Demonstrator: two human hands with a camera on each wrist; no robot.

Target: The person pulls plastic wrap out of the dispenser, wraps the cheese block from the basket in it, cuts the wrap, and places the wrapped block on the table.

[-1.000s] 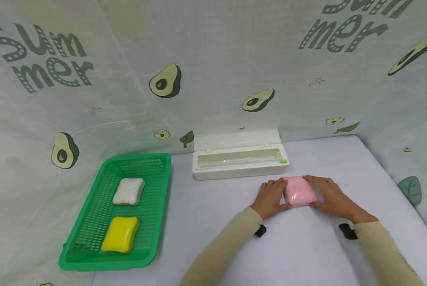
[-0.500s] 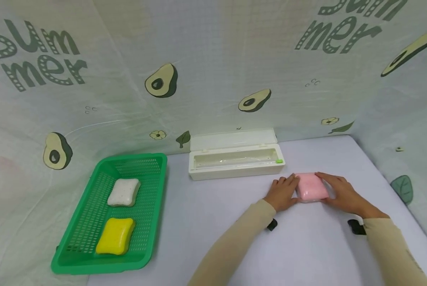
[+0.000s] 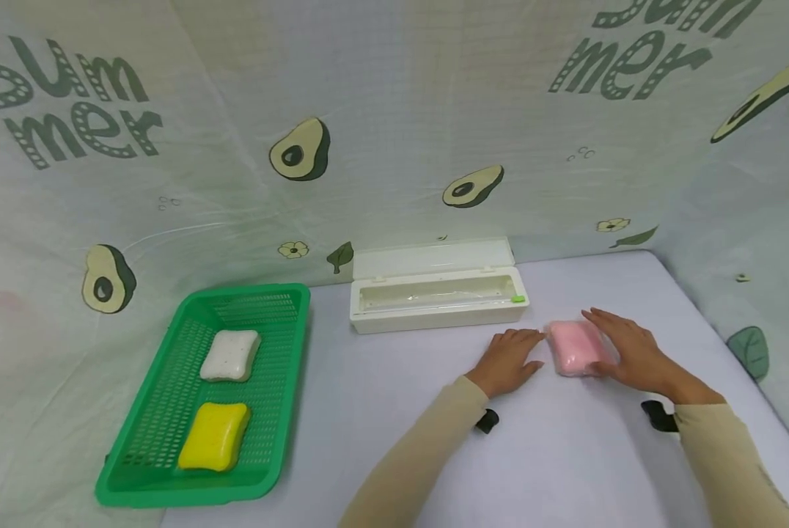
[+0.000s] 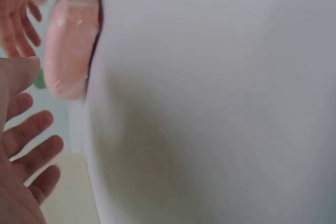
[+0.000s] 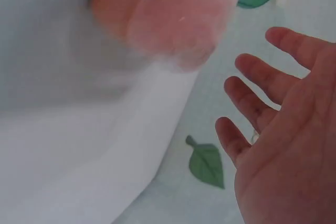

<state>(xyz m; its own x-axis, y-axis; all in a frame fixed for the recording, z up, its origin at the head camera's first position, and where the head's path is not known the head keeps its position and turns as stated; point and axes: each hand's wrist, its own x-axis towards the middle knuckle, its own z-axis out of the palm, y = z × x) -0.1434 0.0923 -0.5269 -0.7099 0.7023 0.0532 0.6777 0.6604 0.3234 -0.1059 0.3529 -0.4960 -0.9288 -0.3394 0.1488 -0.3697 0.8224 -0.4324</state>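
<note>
A pink pillow-shaped block [image 3: 575, 348] in shiny clear film lies on the white table. To its left, my left hand [image 3: 505, 363] is held off it with the fingers spread; the left wrist view shows a gap between that hand [image 4: 23, 145] and the block [image 4: 72, 40]. My right hand [image 3: 632, 357] is spread at the block's right side, its thumb overlapping the near right corner in the head view. In the right wrist view the right hand's fingers [image 5: 262, 74] are apart and hold nothing, with the block [image 5: 176, 17] blurred beside them.
Behind the hands stands a long white cling film dispenser [image 3: 439, 319], lid raised, a green slider [image 3: 518, 299] at its front edge. A green basket [image 3: 293, 381] at left holds a white block [image 3: 230, 355] and a yellow block [image 3: 214, 435]. Printed cloth [image 3: 381, 147] hangs behind.
Both hands held the pink block and shifted it rightward and slightly back. Since then they have loosened; my left hand has drawn away left and my right fingers have lifted off its edge.
</note>
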